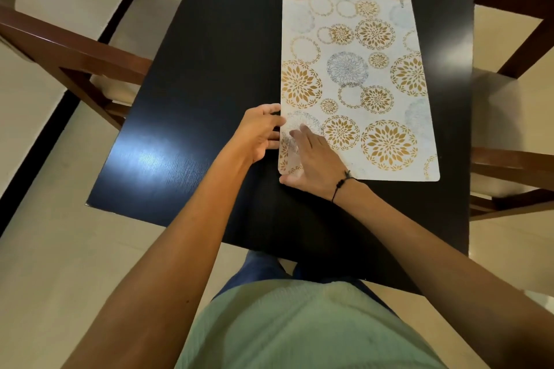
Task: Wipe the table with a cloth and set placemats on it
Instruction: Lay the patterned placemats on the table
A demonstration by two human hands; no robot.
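White rectangular placemat with gold and grey floral circles (pixel 353 75) lies flat on the dark, near-black wooden table (pixel 215 48), right of centre, long side running near to far; person's left hand (pixel 259 132) at the mat's left edge near its near corner, fingers curled onto the edge, grip itself not clear; right hand (pixel 314 162) flat on the near-left corner, fingers straight, black cord bracelet (pixel 341 184) on wrist; hands close together; brown wooden chairs with cream seats, left (pixel 75 48) and right (pixel 515 63).
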